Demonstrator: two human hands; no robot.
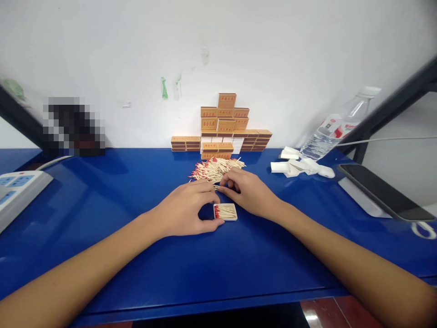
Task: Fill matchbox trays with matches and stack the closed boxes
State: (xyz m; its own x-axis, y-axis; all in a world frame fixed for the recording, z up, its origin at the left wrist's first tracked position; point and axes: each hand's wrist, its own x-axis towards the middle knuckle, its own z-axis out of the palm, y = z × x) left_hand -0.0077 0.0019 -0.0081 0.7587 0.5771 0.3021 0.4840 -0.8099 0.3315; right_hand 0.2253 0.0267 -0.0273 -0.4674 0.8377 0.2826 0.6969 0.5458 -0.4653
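A small white matchbox tray (233, 219) lies on the blue table, holding a layer of matches (226, 211) with their red heads to the left. The thumb and a finger of my left hand (186, 207) grip the tray's left end. Just behind it, my right hand (251, 190) is at the front edge of a loose match pile (213, 169). Its thumb and forefinger are pinched together on a few matches (216, 187), whose number I cannot make out. Fingers partly hide the pile's front.
Orange matchboxes (225, 123) are stacked against the wall behind the pile. On the right are empty white trays (297, 167), a tilted plastic bottle (336, 125) and a black phone (384, 191) propped on a white box. A power strip (20, 191) lies at left.
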